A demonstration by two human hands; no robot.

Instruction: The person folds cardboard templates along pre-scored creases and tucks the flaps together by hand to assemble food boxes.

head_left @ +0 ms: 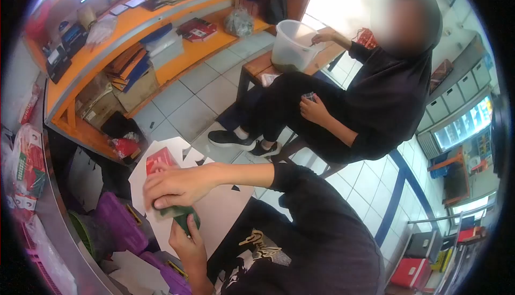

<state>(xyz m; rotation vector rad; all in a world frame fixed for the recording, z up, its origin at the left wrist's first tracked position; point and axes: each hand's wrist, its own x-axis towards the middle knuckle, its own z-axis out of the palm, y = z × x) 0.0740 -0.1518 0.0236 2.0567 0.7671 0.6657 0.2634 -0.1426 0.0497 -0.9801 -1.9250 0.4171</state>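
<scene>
A dark green piece point(186, 221), with a paler edge, lies between my two hands; its exact kind is hard to make out. My left hand point(188, 244) grips its lower end, thumb on top. Over its upper end my right hand point(179, 187) is closed, fingers bent around it. Beneath both hands spreads a white sheet of board point(228, 209), with small dark scraps on it. A red and white packet point(162, 159) lies on this board just beyond my right hand, partly covered by it.
Purple containers point(120, 222) stand beside the board. Across from me a seated person point(386, 85) in black reaches into a translucent bucket point(295, 45) on a wooden bench point(260, 67); their other hand holds a small dark object point(308, 97). An orange counter point(161, 18) with shelves runs behind.
</scene>
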